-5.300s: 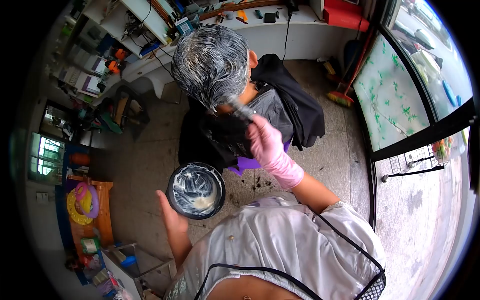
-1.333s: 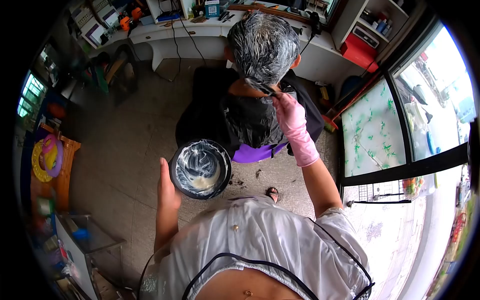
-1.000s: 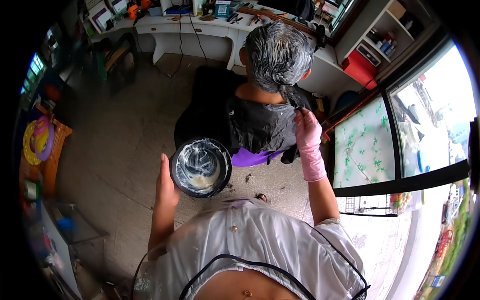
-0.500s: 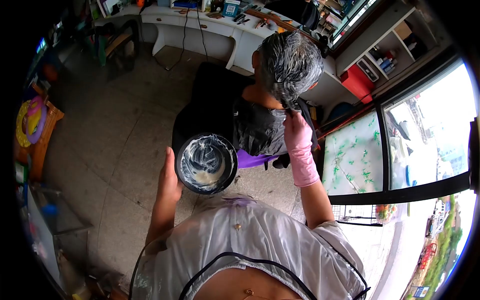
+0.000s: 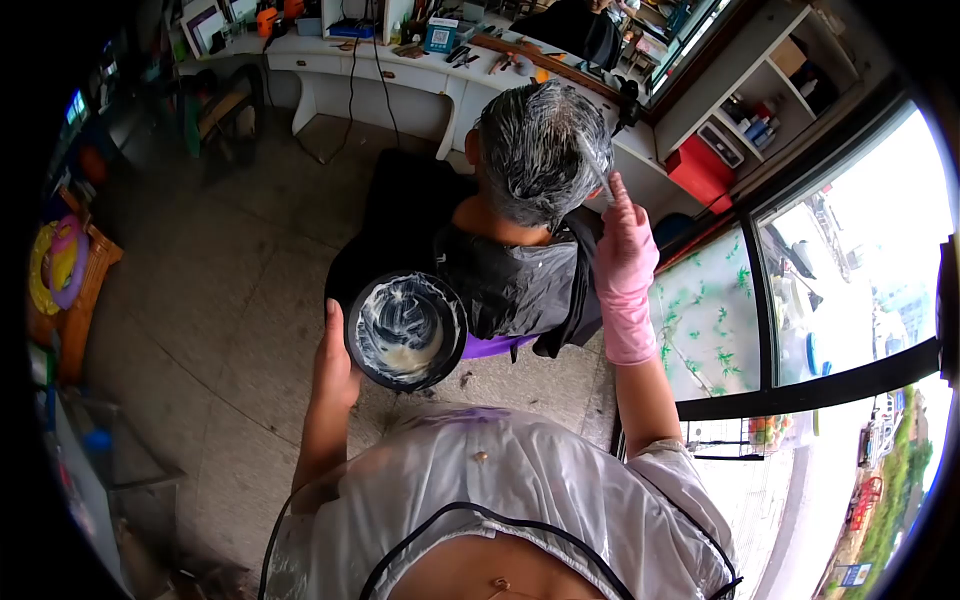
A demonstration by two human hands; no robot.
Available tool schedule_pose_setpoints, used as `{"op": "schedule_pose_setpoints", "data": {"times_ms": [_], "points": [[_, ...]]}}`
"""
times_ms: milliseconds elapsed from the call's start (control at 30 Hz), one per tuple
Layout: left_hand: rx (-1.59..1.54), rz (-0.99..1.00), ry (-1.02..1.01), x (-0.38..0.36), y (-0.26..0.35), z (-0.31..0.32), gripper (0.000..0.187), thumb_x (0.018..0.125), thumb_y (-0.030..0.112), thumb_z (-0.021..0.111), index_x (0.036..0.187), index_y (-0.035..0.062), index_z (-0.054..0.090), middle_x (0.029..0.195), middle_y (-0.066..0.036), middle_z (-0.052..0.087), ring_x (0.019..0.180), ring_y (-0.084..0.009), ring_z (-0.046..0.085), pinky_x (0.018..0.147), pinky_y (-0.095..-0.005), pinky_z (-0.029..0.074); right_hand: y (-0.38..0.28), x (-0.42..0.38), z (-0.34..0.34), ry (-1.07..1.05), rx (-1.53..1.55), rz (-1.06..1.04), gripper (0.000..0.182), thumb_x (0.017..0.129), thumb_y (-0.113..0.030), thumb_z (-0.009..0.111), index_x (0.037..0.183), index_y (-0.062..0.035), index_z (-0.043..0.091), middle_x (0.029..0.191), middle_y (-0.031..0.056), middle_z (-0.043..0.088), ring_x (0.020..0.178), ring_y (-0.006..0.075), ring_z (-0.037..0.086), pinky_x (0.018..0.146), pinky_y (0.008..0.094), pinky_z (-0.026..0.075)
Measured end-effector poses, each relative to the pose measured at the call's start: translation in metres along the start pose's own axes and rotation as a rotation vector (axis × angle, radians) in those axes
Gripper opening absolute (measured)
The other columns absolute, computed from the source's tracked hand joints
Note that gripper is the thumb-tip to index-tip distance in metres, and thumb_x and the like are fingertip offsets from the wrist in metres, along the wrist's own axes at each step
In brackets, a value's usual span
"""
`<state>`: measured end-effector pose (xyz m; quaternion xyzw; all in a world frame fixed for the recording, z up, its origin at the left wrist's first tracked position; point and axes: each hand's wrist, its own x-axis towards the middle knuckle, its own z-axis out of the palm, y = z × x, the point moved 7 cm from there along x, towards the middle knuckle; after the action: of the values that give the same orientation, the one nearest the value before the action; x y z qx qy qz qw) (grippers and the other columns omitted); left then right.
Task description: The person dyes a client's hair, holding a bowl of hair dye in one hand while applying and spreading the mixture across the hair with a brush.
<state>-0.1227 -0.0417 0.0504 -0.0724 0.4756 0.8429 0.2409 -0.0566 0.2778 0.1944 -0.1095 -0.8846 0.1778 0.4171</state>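
Observation:
In my left hand [image 5: 335, 362] is a black mixing bowl [image 5: 455, 330], its inside smeared with white cream and a thicker cream pool near the bottom. The thumb lies along the bowl's left side. My right hand [image 5: 627, 250], in a pink glove, is closed on a hair dye brush [image 5: 599, 168], blurred and pale, against the right side of a seated person's head. That person's short hair [image 5: 535, 150] is coated with whitish cream. A black cape [image 5: 505, 275] covers the shoulders.
A white counter [image 5: 420, 75] with tools and a QR-code sign [image 5: 440, 35] runs along the wall under a mirror. Shelves with a red box [image 5: 700, 170] stand right, beside a large window [image 5: 850, 250]. A wooden stand [image 5: 90, 285] with coloured rings is at left.
My right hand has moved from the nape up and right to the side of the head, taking the brush along. The view has shifted slightly; the bowl stays in my left hand.

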Motion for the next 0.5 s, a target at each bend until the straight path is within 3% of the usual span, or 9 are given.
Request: {"op": "schedule_pose_setpoints", "data": {"times_ms": [67, 100, 167, 200, 300, 333, 367, 433, 500], "points": [[0.011, 0.041, 0.028, 0.001, -0.001, -0.004, 0.067, 0.087, 0.054, 0.036, 0.118, -0.0045, 0.045, 0.117, -0.013, 0.051, 0.107, -0.0204, 0.051, 0.090, -0.0318, 0.042, -0.020, -0.005, 0.019, -0.129, -0.397, -0.127, 0.019, 0.085, -0.018, 0.053, 0.103, -0.0123, 0.058, 0.076, 0.0106, 0.054, 0.067, 0.0274, 0.055, 0.053, 0.0362, 0.045], [0.008, 0.044, 0.028, 0.004, -0.006, -0.009, 0.067, 0.087, 0.054, 0.036, 0.118, -0.0045, 0.045, 0.117, -0.013, 0.051, 0.107, -0.0204, 0.051, 0.090, -0.0318, 0.042, 0.016, -0.025, 0.042, -0.160, -0.269, 0.090, 0.027, 0.082, -0.034, 0.056, 0.098, -0.0121, 0.059, 0.072, 0.0121, 0.053, 0.065, 0.0295, 0.055, 0.054, 0.0382, 0.045], [-0.033, 0.071, -0.034, 0.006, -0.008, -0.007, 0.067, 0.087, 0.054, 0.037, 0.117, -0.0051, 0.045, 0.116, -0.013, 0.052, 0.106, -0.0204, 0.052, 0.090, -0.0321, 0.042, 0.003, -0.047, 0.038, -0.376, -0.293, 0.129, 0.029, 0.083, -0.031, 0.057, 0.107, -0.0148, 0.059, 0.074, 0.0126, 0.055, 0.068, 0.0282, 0.056, 0.056, 0.0344, 0.045], [-0.033, 0.075, -0.028, 0.007, -0.010, -0.008, 0.067, 0.087, 0.054, 0.037, 0.117, -0.0051, 0.045, 0.116, -0.013, 0.052, 0.106, -0.0204, 0.052, 0.090, -0.0321, 0.042, 0.012, -0.055, 0.041, -0.465, -0.294, 0.230, 0.026, 0.083, -0.031, 0.058, 0.093, -0.0070, 0.062, 0.075, 0.0136, 0.057, 0.068, 0.0276, 0.057, 0.056, 0.0322, 0.046], [-0.025, 0.080, -0.006, 0.005, -0.009, -0.007, 0.068, 0.087, 0.055, 0.037, 0.117, -0.0057, 0.046, 0.116, -0.013, 0.052, 0.106, -0.0204, 0.052, 0.090, -0.0322, 0.042, 0.018, -0.052, 0.027, -0.245, -0.062, 0.037, 0.027, 0.079, -0.010, 0.063, 0.105, -0.0085, 0.060, 0.072, 0.0112, 0.055, 0.061, 0.0257, 0.054, 0.055, 0.0270, 0.045], [-0.017, 0.069, -0.004, 0.003, -0.008, -0.006, 0.068, 0.086, 0.055, 0.037, 0.117, -0.0057, 0.046, 0.116, -0.013, 0.052, 0.105, -0.0203, 0.052, 0.090, -0.0322, 0.042, 0.015, -0.042, 0.019, 0.001, 0.045, -0.222, 0.038, 0.077, 0.000, 0.061, 0.113, -0.0121, 0.057, 0.071, 0.0102, 0.053, 0.059, 0.0239, 0.052, 0.052, 0.0260, 0.043], [-0.011, 0.059, -0.004, 0.002, -0.011, -0.006, 0.069, 0.086, 0.055, 0.037, 0.116, -0.0056, 0.046, 0.115, -0.013, 0.053, 0.105, -0.0203, 0.053, 0.090, -0.0321, 0.042, 0.012, -0.029, 0.012, 0.015, -0.004, -0.193, 0.039, 0.078, 0.004, 0.059, 0.113, -0.0120, 0.057, 0.072, 0.0102, 0.053, 0.059, 0.0230, 0.052, 0.052, 0.0255, 0.042], [-0.030, 0.057, 0.001, 0.003, -0.013, -0.007, 0.069, 0.086, 0.056, 0.036, 0.117, -0.0053, 0.046, 0.116, -0.013, 0.052, 0.105, -0.0204, 0.052, 0.091, -0.0322, 0.042, 0.016, -0.027, 0.023, -0.039, -0.079, -0.208, 0.023, 0.082, -0.011, 0.061, 0.104, -0.0073, 0.059, 0.070, 0.0109, 0.052, 0.059, 0.0241, 0.052, 0.053, 0.0290, 0.042], [-0.050, 0.059, 0.000, 0.002, -0.010, -0.006, 0.069, 0.086, 0.056, 0.036, 0.117, -0.0050, 0.046, 0.116, -0.013, 0.052, 0.106, -0.0204, 0.052, 0.091, -0.0324, 0.041, 0.048, -0.052, 0.048, -0.347, 0.011, 0.336, 0.021, 0.081, -0.024, 0.061, 0.092, -0.0060, 0.060, 0.067, 0.0122, 0.052, 0.059, 0.0258, 0.052, 0.054, 0.0323, 0.043]]}}
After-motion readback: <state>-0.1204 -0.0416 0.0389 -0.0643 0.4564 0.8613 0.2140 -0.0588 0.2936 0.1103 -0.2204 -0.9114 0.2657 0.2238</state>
